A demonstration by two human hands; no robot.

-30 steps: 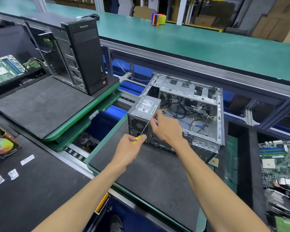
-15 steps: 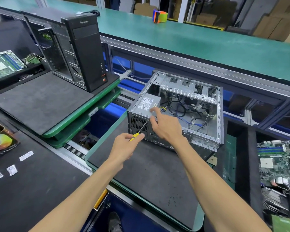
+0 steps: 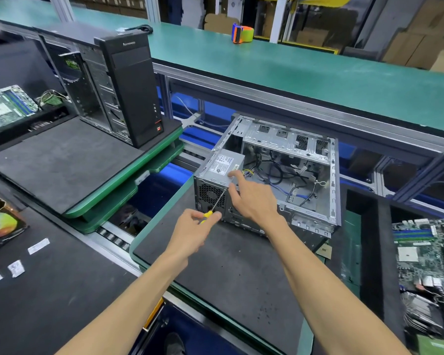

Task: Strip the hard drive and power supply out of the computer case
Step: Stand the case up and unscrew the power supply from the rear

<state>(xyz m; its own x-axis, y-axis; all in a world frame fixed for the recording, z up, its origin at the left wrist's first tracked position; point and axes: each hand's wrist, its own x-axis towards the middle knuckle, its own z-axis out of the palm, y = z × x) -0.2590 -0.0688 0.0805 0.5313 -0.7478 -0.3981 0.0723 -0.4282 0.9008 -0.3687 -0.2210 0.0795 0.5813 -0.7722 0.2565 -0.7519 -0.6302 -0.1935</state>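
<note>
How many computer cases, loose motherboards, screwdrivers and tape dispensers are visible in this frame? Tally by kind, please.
Computer cases: 2, the open silver case and the black tower.
Loose motherboards: 2, left motherboard and right motherboard.
Screwdrivers: 1, screwdriver held in the left hand.
Tape dispensers: 1, tape dispenser.
Total: 6

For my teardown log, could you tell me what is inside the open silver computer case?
Inside the open silver computer case: a grey boxy power supply and loose black and blue cables. The right hand covers part; no hard drive shows.
</note>
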